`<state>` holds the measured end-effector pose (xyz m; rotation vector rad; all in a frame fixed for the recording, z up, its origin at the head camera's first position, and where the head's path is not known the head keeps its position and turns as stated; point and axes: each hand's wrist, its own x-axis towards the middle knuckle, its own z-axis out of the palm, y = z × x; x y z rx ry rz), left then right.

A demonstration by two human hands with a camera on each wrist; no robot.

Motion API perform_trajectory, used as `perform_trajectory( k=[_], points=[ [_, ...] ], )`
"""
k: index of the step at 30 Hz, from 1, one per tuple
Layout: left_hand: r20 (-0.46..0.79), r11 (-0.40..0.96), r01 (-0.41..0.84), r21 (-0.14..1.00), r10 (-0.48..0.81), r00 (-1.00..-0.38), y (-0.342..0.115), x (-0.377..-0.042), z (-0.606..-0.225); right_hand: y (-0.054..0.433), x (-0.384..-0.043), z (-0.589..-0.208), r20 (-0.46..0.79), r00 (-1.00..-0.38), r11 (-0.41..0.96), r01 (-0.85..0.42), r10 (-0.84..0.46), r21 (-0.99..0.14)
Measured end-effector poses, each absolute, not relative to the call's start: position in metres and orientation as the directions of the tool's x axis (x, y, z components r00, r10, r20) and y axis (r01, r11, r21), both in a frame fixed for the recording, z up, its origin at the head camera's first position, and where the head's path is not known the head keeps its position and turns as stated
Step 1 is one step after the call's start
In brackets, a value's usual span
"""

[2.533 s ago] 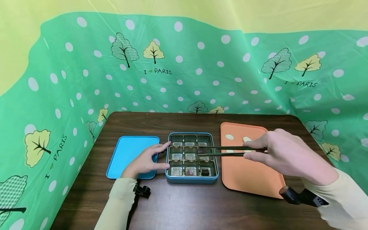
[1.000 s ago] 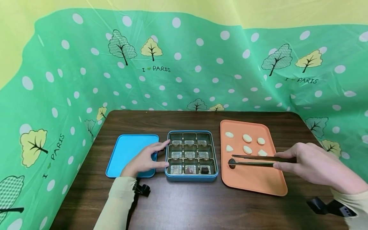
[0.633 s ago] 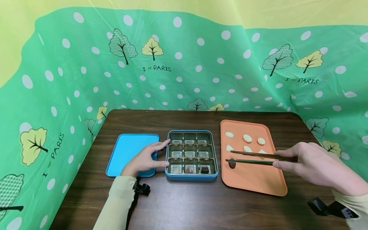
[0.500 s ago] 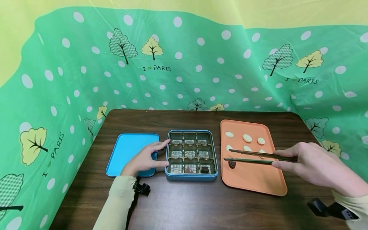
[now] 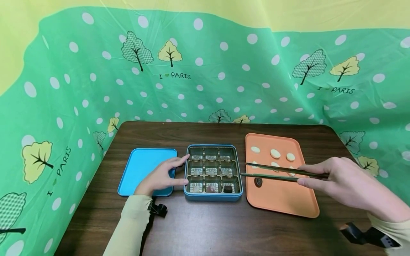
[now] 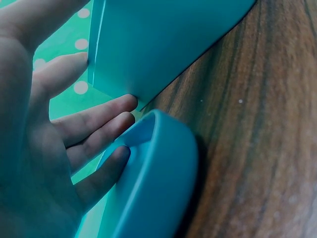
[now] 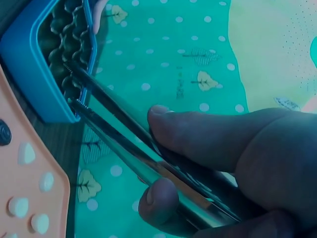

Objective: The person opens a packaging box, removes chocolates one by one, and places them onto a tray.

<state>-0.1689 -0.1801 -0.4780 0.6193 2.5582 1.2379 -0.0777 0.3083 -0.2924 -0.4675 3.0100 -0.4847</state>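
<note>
My left hand (image 5: 161, 177) rests its thumb and index finger, nearly straight, against the left side of a blue tin box (image 5: 213, 197). The box has a dark plastic insert of three rows by three. Its front row holds a dark square chocolate (image 5: 228, 189) at the right and a brownish piece (image 5: 210, 189) in the middle. With thumb and fingers, my right hand (image 5: 342, 181) grips long metal tongs (image 5: 272, 177). Their tips stand apart, nothing between them, right at the box's right rim. A dark oval chocolate (image 5: 258, 182) lies on the orange tray (image 5: 282, 201) below the tongs.
Several white pieces (image 5: 274, 153) lie on the tray toward its far side, some partly behind the tongs. A flat blue lid (image 5: 137, 174) lies left of the box, under my left fingers (image 6: 106, 171). A green patterned cloth (image 5: 217, 53) surrounds the wooden table (image 5: 205, 227).
The tongs carried the dark oval chocolate from the box's right column to the tray and let it go. Their tips opened and moved left to the box rim. The left hand stayed put.
</note>
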Motion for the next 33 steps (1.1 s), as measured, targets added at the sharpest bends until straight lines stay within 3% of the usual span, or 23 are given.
perform_trajectory(
  k=[7,15,21,33],
  points=[
    [-0.030,0.554,0.263,0.790,0.464,-0.886,-0.180,-0.167,-0.478,0.292,-0.081,-0.292,-0.058,-0.935,0.884,-0.308,-0.349,-0.351],
    [-0.058,0.561,0.234,0.794,0.453,-0.890,-0.179,-0.168,-0.478,0.274,-0.088,-0.293,-0.007,-0.890,0.813,-0.412,-0.455,-0.412],
    [-0.051,0.572,0.245,0.783,0.451,-0.891,-0.179,-0.169,-0.476,0.257,-0.093,-0.291,0.034,-0.849,0.776,-0.497,-0.527,-0.389],
    [-0.037,0.569,0.268,0.777,0.467,-0.883,-0.179,-0.169,-0.475,0.226,-0.109,-0.291,-0.116,-0.823,0.801,-0.495,-0.557,-0.336]
  ],
)
